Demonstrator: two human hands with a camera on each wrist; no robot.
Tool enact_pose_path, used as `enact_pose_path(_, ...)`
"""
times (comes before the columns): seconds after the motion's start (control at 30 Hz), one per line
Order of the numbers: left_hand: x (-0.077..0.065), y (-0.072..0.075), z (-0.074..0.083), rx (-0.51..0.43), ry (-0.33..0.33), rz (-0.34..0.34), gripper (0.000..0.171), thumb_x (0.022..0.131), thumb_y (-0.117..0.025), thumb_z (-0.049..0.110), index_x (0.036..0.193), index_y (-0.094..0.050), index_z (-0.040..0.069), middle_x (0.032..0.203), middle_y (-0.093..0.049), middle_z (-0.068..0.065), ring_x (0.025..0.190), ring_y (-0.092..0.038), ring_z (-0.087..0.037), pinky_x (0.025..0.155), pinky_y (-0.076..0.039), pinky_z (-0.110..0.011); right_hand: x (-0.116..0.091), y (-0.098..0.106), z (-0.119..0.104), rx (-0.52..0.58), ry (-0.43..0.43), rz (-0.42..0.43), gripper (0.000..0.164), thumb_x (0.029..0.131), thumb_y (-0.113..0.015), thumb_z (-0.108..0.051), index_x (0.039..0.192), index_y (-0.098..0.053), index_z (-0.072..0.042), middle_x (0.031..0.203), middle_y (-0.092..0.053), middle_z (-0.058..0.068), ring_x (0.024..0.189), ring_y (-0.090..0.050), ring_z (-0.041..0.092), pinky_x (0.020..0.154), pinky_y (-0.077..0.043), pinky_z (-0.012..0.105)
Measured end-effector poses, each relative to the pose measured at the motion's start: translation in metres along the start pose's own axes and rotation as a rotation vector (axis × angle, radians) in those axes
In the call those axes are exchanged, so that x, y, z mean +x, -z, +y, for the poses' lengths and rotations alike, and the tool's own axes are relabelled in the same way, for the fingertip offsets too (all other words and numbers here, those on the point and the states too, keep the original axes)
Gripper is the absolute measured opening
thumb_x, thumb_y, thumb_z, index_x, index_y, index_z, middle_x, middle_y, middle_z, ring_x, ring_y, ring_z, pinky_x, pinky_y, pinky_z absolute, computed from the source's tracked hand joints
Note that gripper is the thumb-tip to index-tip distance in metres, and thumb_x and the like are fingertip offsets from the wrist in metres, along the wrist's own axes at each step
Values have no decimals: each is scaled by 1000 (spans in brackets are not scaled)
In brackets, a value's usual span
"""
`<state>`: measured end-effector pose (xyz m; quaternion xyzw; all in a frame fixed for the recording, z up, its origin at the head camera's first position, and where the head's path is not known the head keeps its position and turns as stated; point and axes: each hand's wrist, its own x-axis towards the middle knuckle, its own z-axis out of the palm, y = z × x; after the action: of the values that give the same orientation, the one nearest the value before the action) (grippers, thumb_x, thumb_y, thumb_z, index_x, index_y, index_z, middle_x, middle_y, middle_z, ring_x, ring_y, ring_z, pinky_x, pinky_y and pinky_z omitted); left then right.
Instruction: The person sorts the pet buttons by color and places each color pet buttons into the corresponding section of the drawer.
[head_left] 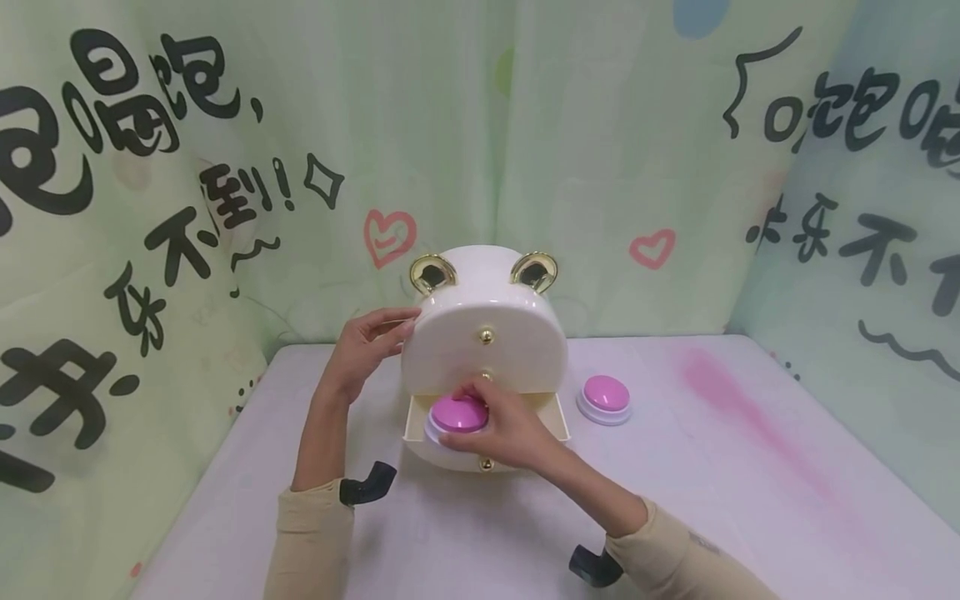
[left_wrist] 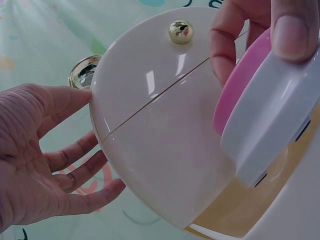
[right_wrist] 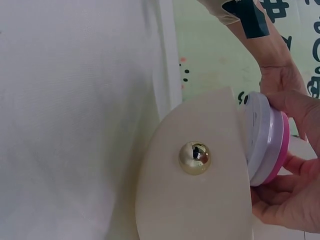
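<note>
A rounded cream storage box (head_left: 480, 350) with gold-rimmed ears and gold ball knobs stands on the table, its bottom drawer (head_left: 553, 417) pulled out. My right hand (head_left: 510, 425) pinches a round push button (head_left: 459, 414), pink on top with a white base, over the open drawer. In the left wrist view this button (left_wrist: 270, 115) is tilted, with dark marks on its underside. My left hand (head_left: 362, 346) rests its fingertips against the box's left side, fingers spread and loosely bent. A second pink push button (head_left: 606, 395) sits on the table right of the box.
The box stands near the back of a table (head_left: 750, 467) with a pale cover and a pink smear at right. Behind and beside it hangs a light green curtain (head_left: 585, 167) with black writing and red hearts.
</note>
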<state>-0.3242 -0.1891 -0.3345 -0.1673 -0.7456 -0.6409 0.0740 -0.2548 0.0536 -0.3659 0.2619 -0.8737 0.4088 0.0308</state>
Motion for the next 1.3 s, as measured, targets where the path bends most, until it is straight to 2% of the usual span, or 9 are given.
enact_pose_path(0.37,0,0,1,-24,-6,-6,37,100,-67,15,133,-65,-1,137,-63,-13,111,-64,-11,97,-55,-45,10,-7,4,-17,-2,-15,49,81,-87,-36,120,-64,-16,111,-68,-4,101,-63,14,87,-55,32)
enact_pose_path(0.7,0,0,0,-23,-22,-9,36,100,-67,15,132,-66,-1,135,-64,-14,111,-65,-12,97,-55,-46,15,-12,6,-8,10,-14,40,85,-84,-34,112,-67,-10,97,-66,-3,86,-58,14,73,-52,27)
enact_pose_path(0.93,0,0,-1,-20,-19,-7,36,100,-67,15,132,-66,-1,135,-64,-13,111,-64,-12,97,-54,-46,14,-14,11,-26,39,31,31,88,-81,-20,112,-69,-4,99,-69,3,89,-64,17,81,-56,32)
enact_pose_path(1.1,1,0,0,-10,-12,-3,36,100,-67,16,132,-66,0,137,-63,-14,111,-64,-12,97,-54,-45,11,-11,10,43,49,73,25,91,-76,-7,112,-67,1,108,-72,15,100,-72,29,91,-59,43)
enact_pose_path(1.3,1,-1,0,-9,-3,0,37,100,-67,16,133,-66,0,138,-63,-14,111,-64,-11,97,-54,-45,4,-7,8,62,97,98,23,92,-75,-7,112,-67,2,111,-73,18,104,-71,30,94,-57,42)
